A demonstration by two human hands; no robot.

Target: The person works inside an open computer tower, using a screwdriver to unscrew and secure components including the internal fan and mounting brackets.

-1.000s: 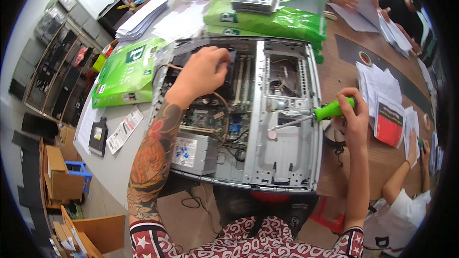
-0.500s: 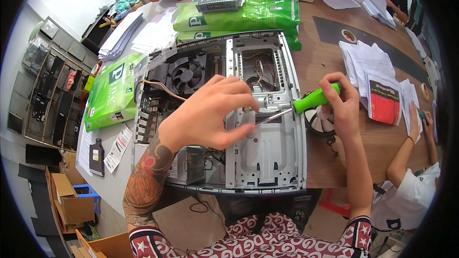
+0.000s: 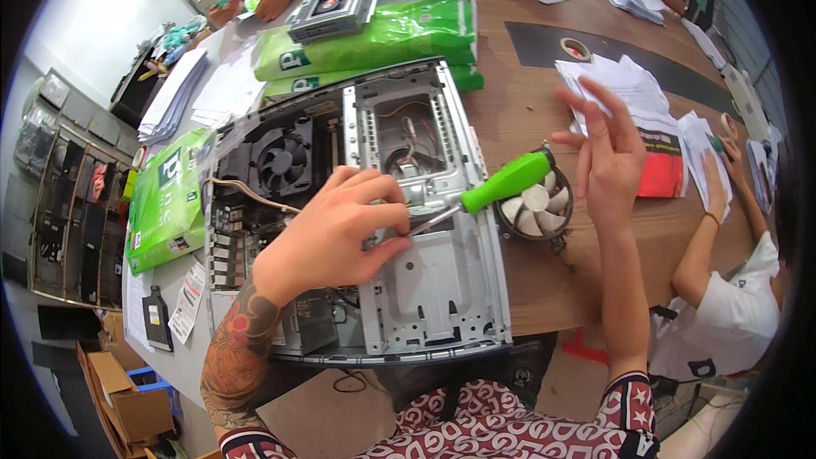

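An opened computer case (image 3: 438, 289) lies flat on the table in front of me. My left hand (image 3: 344, 225) is over its middle, thumb and fingertips closed around the metal shaft end of a screwdriver (image 3: 508, 181). The screwdriver's thick green handle sticks out to the right, past the case's edge. The shaft's tip is hidden by my fingers. Nothing is in my right hand (image 3: 608, 149), which is raised to the right of the handle with its fingers spread. Inside the case are a black cooling fan (image 3: 283, 161), loose wires (image 3: 255, 190) and a metal power supply (image 3: 306, 323).
A loose round fan (image 3: 535, 208) with pale blades stands right of the case. Green paper packs (image 3: 374, 47) lie behind it, a disc drive (image 3: 333, 7) on top. Another green pack (image 3: 170, 195) is at left. Papers (image 3: 625, 98) and a co-worker's arm (image 3: 701, 238) are at right.
My right hand has let go of the screwdriver handle and moved up with its fingers opening. My left fingers have closed on the shaft. The whole view has shifted, with things now further left.
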